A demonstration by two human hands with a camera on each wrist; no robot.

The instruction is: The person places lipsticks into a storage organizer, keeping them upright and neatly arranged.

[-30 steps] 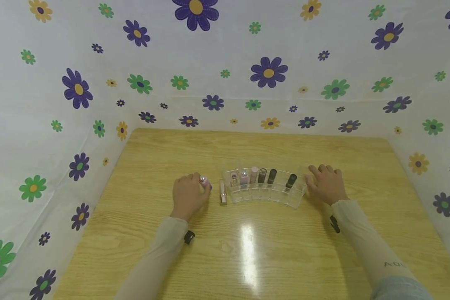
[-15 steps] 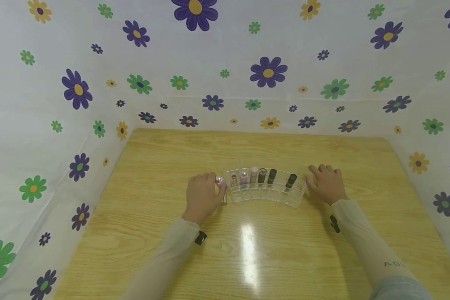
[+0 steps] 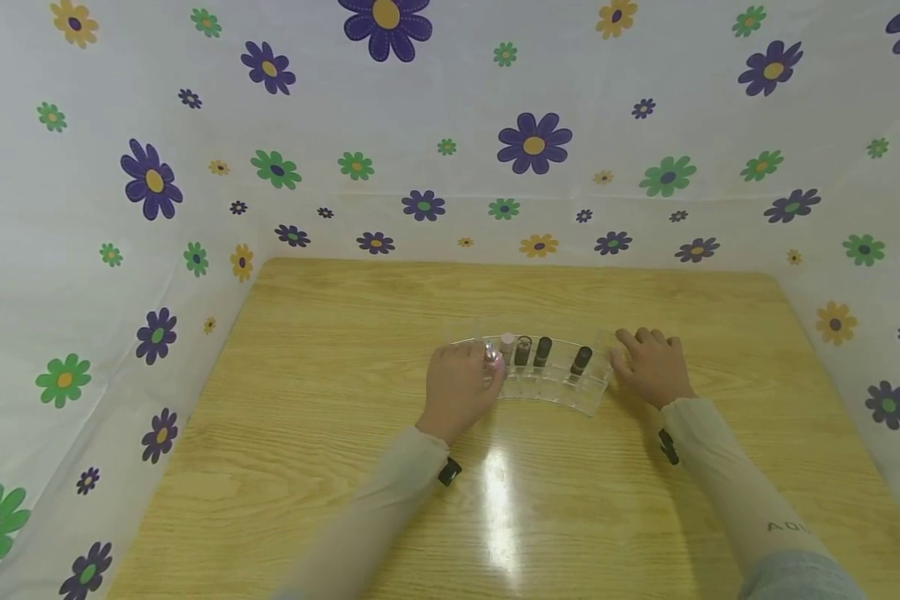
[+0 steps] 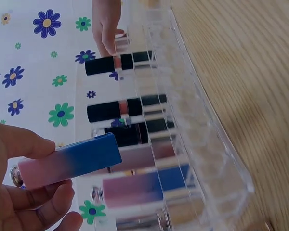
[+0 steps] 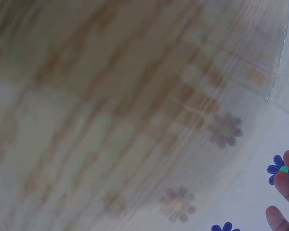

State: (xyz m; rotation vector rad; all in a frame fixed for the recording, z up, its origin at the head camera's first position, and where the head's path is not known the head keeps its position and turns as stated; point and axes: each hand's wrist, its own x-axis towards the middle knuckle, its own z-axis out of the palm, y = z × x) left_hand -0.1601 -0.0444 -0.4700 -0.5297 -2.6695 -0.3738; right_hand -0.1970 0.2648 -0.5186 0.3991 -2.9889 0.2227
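My left hand (image 3: 457, 387) pinches a square lipstick tube (image 4: 70, 161) that fades from pink to blue, between thumb and fingers. It holds the tube over the left part of a clear curved lipstick rack (image 4: 221, 130). In the left wrist view a matching pink-and-blue lipstick (image 4: 132, 189) stands in the rack, below the held tube. Several black lipsticks (image 4: 106, 111) stand farther along. At the rack's right end rests my right hand (image 3: 654, 367), fingers loosely bent, holding nothing visible; whether it touches the rack I cannot tell.
The rack stands on a wooden table (image 3: 330, 317), with vacant slots between the black lipsticks at its right. A white flowered cloth (image 3: 450, 100) hangs behind and at both sides. My left hand covers the rack's left end in the head view.
My left hand has moved right with the lipstick, from the bare table to over the rack. It now hides the lipstick lying beside the rack. The right hand has stayed put.
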